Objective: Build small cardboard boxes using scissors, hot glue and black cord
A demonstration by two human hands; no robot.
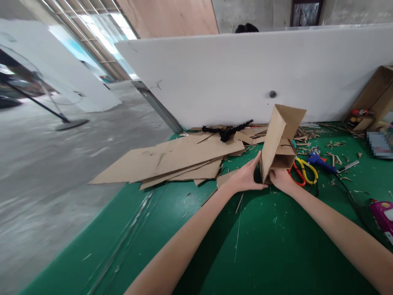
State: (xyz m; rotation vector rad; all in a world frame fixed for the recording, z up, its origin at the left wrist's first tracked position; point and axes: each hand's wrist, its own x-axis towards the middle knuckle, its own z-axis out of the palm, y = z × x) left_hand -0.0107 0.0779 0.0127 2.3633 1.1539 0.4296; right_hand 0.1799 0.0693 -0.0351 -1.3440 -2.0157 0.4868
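A folded cardboard box (pixel 270 141) stands upright on the green table, with a tall open-topped part and a smaller square opening low at its front. My left hand (pixel 247 177) grips its left side, fingers along the panel and thumb near the bottom edge. Down at the lower front, my right hand (pixel 281 180) has its fingers bent against the cardboard, the fingertips partly hidden by it. Just right of that hand lie scissors (pixel 313 174) with red and yellow handles, beside a blue glue gun (pixel 321 162).
Flat cardboard sheets (pixel 184 157) overhang the left edge of the green table (pixel 196 217), a black cloth-like strip (pixel 225 133) behind them. Cardboard scraps, a cutter blade (pixel 348 166) and a magenta device (pixel 382 215) are at right. A white panel (pixel 215 82) closes the back.
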